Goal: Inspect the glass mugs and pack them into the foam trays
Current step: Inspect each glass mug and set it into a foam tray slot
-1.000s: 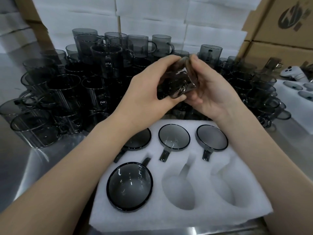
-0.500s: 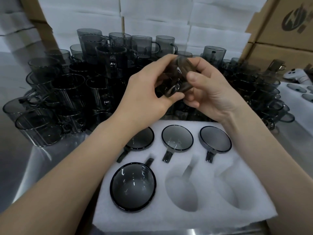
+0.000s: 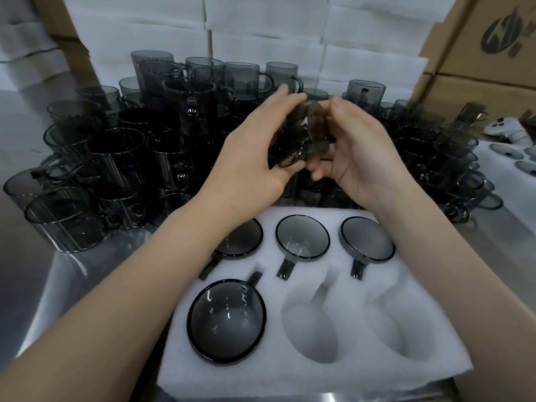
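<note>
A smoky grey glass mug (image 3: 304,134) lies tilted on its side in the air above the foam tray, held between both hands. My left hand (image 3: 255,158) grips it from the left with fingers over the top and thumb beneath. My right hand (image 3: 359,152) cups it from the right, fingers curled at its base. Below, the white foam tray (image 3: 342,369) holds several mugs: three in the back row (image 3: 302,238) and one at the front left (image 3: 226,320). Two front pockets (image 3: 310,329) stand empty.
A dense crowd of loose grey glass mugs (image 3: 116,158) stands on the steel table behind and beside the tray. White foam sheets (image 3: 261,33) are stacked at the back, cardboard boxes (image 3: 487,53) at the right. Another foam tray (image 3: 510,169) and a white controller (image 3: 504,129) lie far right.
The held mug has been turned between my hands, and my right-hand fingers have shifted lower round its base. The view has drifted slightly.
</note>
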Motion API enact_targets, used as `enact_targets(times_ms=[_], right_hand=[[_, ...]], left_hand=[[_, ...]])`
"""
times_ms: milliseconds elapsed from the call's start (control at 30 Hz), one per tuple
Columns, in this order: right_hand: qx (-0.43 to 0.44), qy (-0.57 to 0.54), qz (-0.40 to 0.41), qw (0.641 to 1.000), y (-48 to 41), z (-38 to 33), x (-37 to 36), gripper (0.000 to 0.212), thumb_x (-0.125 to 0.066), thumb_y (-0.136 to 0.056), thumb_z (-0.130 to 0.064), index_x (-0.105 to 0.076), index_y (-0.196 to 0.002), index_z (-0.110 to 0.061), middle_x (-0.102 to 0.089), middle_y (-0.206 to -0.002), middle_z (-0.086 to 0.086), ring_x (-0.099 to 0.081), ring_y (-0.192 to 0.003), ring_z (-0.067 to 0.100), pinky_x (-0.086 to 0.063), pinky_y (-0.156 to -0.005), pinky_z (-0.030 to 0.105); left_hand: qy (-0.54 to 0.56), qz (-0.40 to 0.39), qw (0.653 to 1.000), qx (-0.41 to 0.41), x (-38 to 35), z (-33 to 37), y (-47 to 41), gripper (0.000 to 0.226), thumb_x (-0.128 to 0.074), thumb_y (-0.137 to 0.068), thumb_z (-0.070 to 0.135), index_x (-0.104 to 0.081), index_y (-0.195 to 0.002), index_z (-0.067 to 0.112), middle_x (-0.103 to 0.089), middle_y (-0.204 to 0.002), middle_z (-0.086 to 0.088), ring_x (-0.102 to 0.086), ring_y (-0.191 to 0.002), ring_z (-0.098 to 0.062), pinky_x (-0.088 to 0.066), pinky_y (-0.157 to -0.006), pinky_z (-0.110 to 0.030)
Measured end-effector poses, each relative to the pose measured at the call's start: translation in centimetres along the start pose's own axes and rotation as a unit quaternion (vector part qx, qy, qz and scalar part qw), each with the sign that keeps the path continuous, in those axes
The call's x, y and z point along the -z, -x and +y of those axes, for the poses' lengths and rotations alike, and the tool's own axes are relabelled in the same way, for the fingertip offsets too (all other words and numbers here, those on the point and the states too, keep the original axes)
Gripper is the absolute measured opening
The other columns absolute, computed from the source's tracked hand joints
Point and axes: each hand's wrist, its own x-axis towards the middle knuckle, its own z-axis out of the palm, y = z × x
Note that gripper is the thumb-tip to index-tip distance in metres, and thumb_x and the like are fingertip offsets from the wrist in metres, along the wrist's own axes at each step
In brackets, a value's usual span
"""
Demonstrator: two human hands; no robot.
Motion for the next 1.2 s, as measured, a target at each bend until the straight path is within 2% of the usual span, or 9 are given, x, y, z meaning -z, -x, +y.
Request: enact_targets(times_ms=[100,167,233,367,600,800,933,1033,1200], right_hand=[[0.002,0.059,-0.019,0.998,0.2,0.3,-0.2,0.023,-0.062,-0.09,-0.034,-0.051,-0.099,-0.015,-0.062,-0.097,0.012,-0.065,-0.065,0.021,-0.054,-0.05,0.033],[0.012,0.073,-0.019,0.997,0.3,0.5,-0.3,0.028,-0.069,-0.082,-0.025,-0.046,-0.094,-0.016,-0.061,-0.092,0.004,-0.065,-0.068,0.012,-0.055,-0.055,0.033],[0.02,0.091,-0.016,0.996,0.3,0.6,-0.4,0.032,-0.072,-0.078,-0.02,-0.045,-0.094,-0.016,-0.059,-0.084,-0.005,-0.062,-0.069,0.005,-0.053,-0.058,0.029],[0.015,0.187,-0.024,0.982,0.3,0.8,-0.6,0.035,-0.071,-0.075,-0.026,-0.05,-0.102,-0.023,-0.063,-0.098,-0.001,-0.062,-0.075,0.003,-0.05,-0.066,0.024],[0.022,0.316,-0.046,0.947,0.4,0.7,-1.2,0.047,-0.07,-0.07,-0.036,-0.049,-0.112,-0.029,-0.067,-0.097,-0.007,-0.067,-0.087,0.008,-0.055,-0.073,0.026],[0.094,0.36,-0.031,0.928,0.8,0.5,-1.5,0.026,-0.062,-0.092,-0.036,-0.044,-0.106,-0.022,-0.063,-0.083,-0.012,-0.06,-0.058,-0.001,-0.048,-0.051,0.016],[0.108,0.322,-0.02,0.94,0.7,0.5,-1.7,0.012,-0.048,-0.097,-0.034,-0.046,-0.093,-0.023,-0.063,-0.075,-0.013,-0.058,-0.054,0.003,-0.05,-0.048,0.025],[0.096,0.263,-0.016,0.96,0.5,0.4,-1.7,0.016,-0.043,-0.097,-0.03,-0.046,-0.082,-0.026,-0.058,-0.068,-0.024,-0.055,-0.058,-0.002,-0.046,-0.049,0.019],[0.009,0.084,-0.024,0.996,-0.2,0.4,-1.5,0.025,-0.038,-0.102,-0.019,-0.049,-0.08,-0.022,-0.061,-0.07,-0.011,-0.059,-0.062,0.005,-0.046,-0.048,0.027]], left_hand=[[-0.038,-0.02,0.999,-0.006,-0.1,-0.4,-0.1,0.079,-0.063,-0.078,-0.008,-0.04,-0.146,0.025,-0.018,-0.162,-0.006,-0.012,-0.146,-0.005,-0.018,-0.11,-0.004],[-0.054,-0.043,0.998,-0.001,-0.1,-0.5,0.0,0.085,-0.061,-0.076,-0.006,-0.033,-0.149,0.029,-0.013,-0.163,-0.005,-0.009,-0.147,-0.007,-0.011,-0.102,0.005],[-0.053,-0.053,0.997,0.009,-0.2,-0.5,-0.1,0.088,-0.067,-0.078,0.005,-0.025,-0.152,0.027,-0.016,-0.162,-0.004,-0.011,-0.148,-0.009,-0.013,-0.108,-0.001],[-0.059,-0.029,0.996,0.053,-0.3,0.0,-0.1,0.094,-0.078,-0.078,0.031,-0.022,-0.153,0.023,-0.037,-0.153,0.006,-0.035,-0.139,-0.007,-0.03,-0.112,-0.021],[-0.126,-0.003,0.991,0.045,-0.2,0.6,0.1,0.095,-0.08,-0.066,0.023,-0.034,-0.15,0.022,-0.061,-0.131,0.003,-0.057,-0.12,-0.018,-0.046,-0.101,-0.039],[-0.122,0.029,0.992,0.026,-0.2,1.0,0.0,0.084,-0.076,-0.061,0.026,-0.048,-0.14,0.021,-0.064,-0.124,0.008,-0.059,-0.113,-0.009,-0.042,-0.09,-0.013],[-0.103,0.044,0.994,0.008,-0.4,1.5,0.2,0.068,-0.073,-0.062,0.027,-0.057,-0.127,0.018,-0.069,-0.107,0.009,-0.061,-0.096,-0.008,-0.043,-0.081,-0.018],[-0.118,0.053,0.992,-0.006,-0.4,1.5,0.2,0.067,-0.076,-0.068,0.03,-0.055,-0.132,0.019,-0.068,-0.113,0.008,-0.06,-0.102,-0.007,-0.042,-0.085,-0.016],[-0.147,0.049,0.987,-0.037,-0.3,1.2,0.3,0.077,-0.081,-0.07,0.025,-0.05,-0.139,0.015,-0.06,-0.133,0.002,-0.052,-0.119,-0.007,-0.032,-0.097,-0.008]])
